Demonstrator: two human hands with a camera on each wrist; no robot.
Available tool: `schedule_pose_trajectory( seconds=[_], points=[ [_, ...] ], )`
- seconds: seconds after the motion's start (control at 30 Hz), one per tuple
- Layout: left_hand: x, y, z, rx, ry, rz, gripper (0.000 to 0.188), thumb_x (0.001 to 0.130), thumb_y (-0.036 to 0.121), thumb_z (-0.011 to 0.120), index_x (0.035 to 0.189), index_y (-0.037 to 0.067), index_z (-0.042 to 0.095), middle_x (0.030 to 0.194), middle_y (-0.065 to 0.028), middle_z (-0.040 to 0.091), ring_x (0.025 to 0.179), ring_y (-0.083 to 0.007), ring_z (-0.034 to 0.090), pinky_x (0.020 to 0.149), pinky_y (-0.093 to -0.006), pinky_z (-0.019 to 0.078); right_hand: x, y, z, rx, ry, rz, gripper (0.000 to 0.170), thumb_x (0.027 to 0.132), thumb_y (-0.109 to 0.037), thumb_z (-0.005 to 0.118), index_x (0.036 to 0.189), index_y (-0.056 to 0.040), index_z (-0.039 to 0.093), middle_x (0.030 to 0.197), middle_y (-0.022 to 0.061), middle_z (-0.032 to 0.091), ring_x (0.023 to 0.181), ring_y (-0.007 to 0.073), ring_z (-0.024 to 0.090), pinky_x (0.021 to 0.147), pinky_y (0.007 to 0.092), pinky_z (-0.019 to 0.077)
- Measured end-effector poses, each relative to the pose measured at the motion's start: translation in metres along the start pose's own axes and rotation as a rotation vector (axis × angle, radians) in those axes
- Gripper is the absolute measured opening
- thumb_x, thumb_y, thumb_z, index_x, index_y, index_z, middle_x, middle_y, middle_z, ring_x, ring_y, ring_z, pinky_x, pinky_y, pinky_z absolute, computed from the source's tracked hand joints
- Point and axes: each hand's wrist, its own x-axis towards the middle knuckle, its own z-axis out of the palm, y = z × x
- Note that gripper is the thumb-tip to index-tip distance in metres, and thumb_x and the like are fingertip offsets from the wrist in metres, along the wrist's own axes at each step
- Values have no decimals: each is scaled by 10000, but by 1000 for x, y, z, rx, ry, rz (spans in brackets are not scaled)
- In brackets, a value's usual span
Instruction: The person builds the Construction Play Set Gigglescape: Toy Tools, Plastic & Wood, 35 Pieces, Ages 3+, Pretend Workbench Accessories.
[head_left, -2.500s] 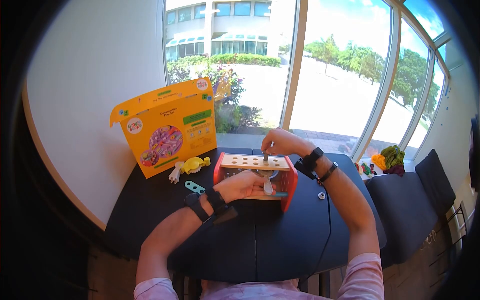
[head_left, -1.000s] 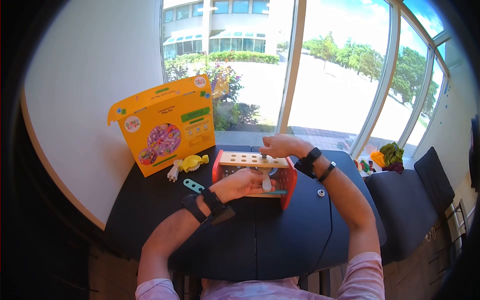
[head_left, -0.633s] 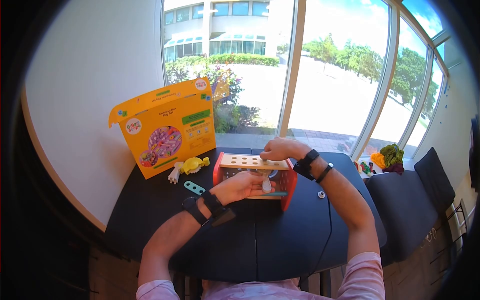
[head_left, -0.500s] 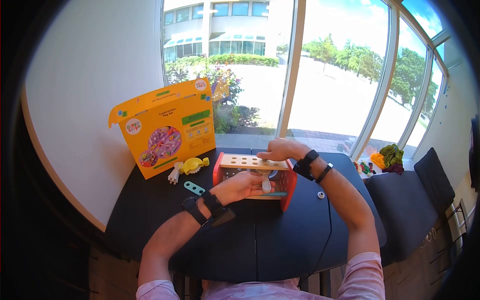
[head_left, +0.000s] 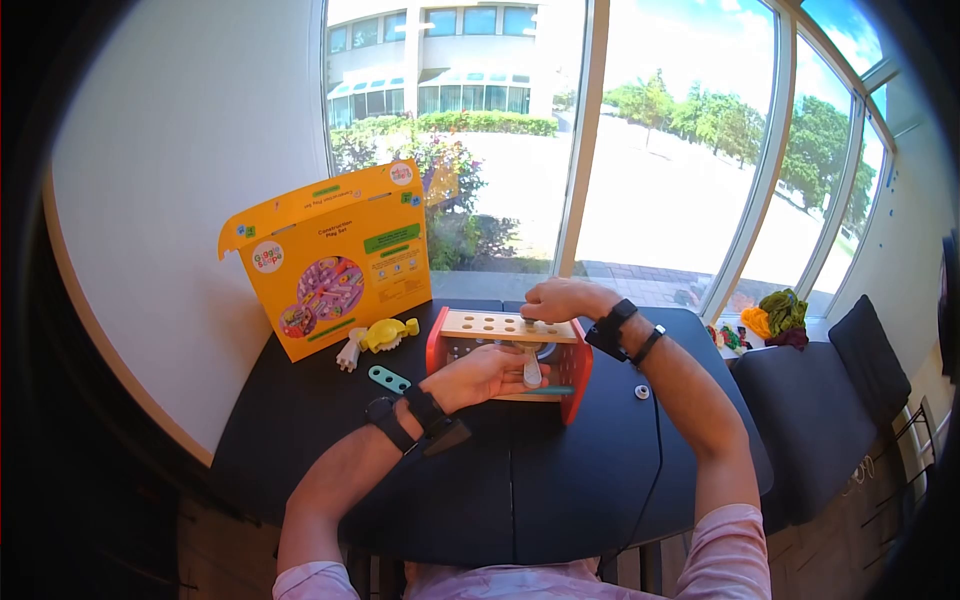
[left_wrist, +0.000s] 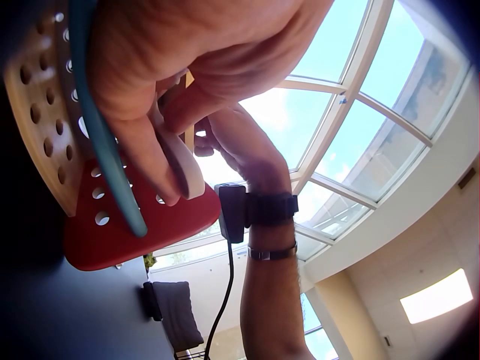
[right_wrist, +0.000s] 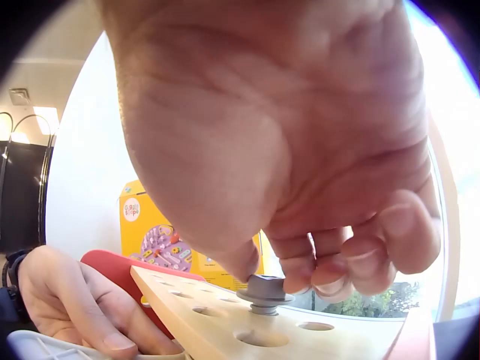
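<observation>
A wooden toy bench [head_left: 468, 322] with red end panels stands on the table, its top board drilled with holes. A grey bolt [right_wrist: 265, 292] stands in one of those holes, and the right hand [right_wrist: 277, 135] has thumb and fingertips at its head. In the head view the right hand [head_left: 563, 300] hides most of the bolt. Below the board, the left hand [head_left: 478, 377] holds a pale grey wrench-like piece [head_left: 531, 368] between thumb and fingers. That piece [left_wrist: 184, 161] also shows in the left wrist view, close to the teal bar [left_wrist: 112, 165].
An orange box [head_left: 335, 260] stands at the back left. Yellow piece [head_left: 384, 334], white piece [head_left: 350, 349] and teal strip [head_left: 388, 379] lie left of the bench. A small round part [head_left: 642, 392] and a black cable [head_left: 658, 455] are to the right. A chair [head_left: 812, 410] stands beyond.
The right hand has come down from above the board, and the bolt sits lower in its hole than in the oldest frame. The left hand keeps its hold with little movement.
</observation>
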Motion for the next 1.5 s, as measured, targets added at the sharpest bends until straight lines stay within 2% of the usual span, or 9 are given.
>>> schedule_pose_trajectory(
  seconds=[0.1, 0.2, 0.3, 0.6, 0.7, 1.1, 1.2, 1.3, 1.5],
  points=[
    [1, -1, -2, -5, -2, 1, 393, 1209, 181, 546, 1564, 12, 532, 1452, -194, 732, 1308, -256, 758, 1098, -378, 638, -12, -20, -15, -25, -50, 131, 640, 1131, -574, 479, 1307, -41, 788, 1229, 241, 808, 1164, 426, 764, 993, 535, 574],
    [-1, 0, 0, -5, -2, 3, 394, 1209, 183, 546, 1564, 14, 533, 1453, -191, 732, 1304, -252, 759, 1084, -375, 640, -2, -2, -1, 30, 42, 28, 640, 1123, -572, 490, 1293, -37, 798, 1232, 243, 810, 1162, 424, 766, 994, 532, 576],
    [-2, 1, 2, 6, 11, -6, 394, 1210, 183, 542, 1567, 15, 530, 1451, -189, 734, 1308, -253, 757, 1085, -375, 640, -3, -10, -9, 15, -89, 129, 644, 1107, -577, 506, 1275, -36, 812, 1230, 250, 811, 1154, 423, 768, 989, 527, 578],
    [-2, 0, 1, 3, 4, 4, 406, 1225, 196, 516, 1593, 26, 510, 1467, -188, 719, 1323, -265, 749, 1118, -396, 636, -6, -14, -12, -5, -67, 144, 626, 1097, -544, 506, 1270, -29, 816, 1230, 249, 815, 1142, 410, 773, 988, 513, 580],
    [0, -1, -2, 9, -9, 17, 419, 1227, 200, 511, 1605, 21, 497, 1471, -188, 712, 1335, -269, 741, 1130, -405, 632, 5, 4, 4, 51, 44, 21, 619, 1097, -541, 512, 1255, -30, 823, 1209, 244, 821, 1123, 419, 775, 982, 517, 584],
    [-2, -1, 2, -1, 11, 14, 430, 1232, 245, 508, 1615, 49, 500, 1457, -149, 723, 1290, -243, 756, 1113, -397, 628, 2, -6, -4, -2, -42, 131, 656, 1104, -584, 495, 1227, -41, 843, 1170, 243, 829, 1080, 423, 783, 962, 518, 595],
    [-2, -1, 1, 2, 0, 27, 432, 1235, 250, 501, 1619, 53, 498, 1453, -143, 724, 1284, -244, 757, 1109, -398, 627, 5, 7, 4, 44, 14, 22, 690, 1109, -624, 488, 1252, -43, 832, 1185, 247, 823, 1093, 425, 779, 965, 523, 588],
    [-3, -1, 2, 5, 8, 23, 432, 1237, 249, 495, 1622, 54, 497, 1455, -146, 721, 1294, -248, 753, 1115, -403, 626, -3, -15, -15, 23, -137, 181, 679, 1082, -572, 518, 1317, -1, 801, 1311, 262, 796, 1217, 416, 761, 1040, 513, 585],
    [-3, 0, 3, 7, 15, 20, 431, 1238, 238, 486, 1628, 55, 490, 1462, -150, 717, 1307, -252, 747, 1120, -415, 627, 2, -1, -2, 38, -31, 55, 706, 1106, -642, 480, 1284, -44, 811, 1215, 251, 811, 1126, 430, 769, 986, 520, 577]
  ],
)
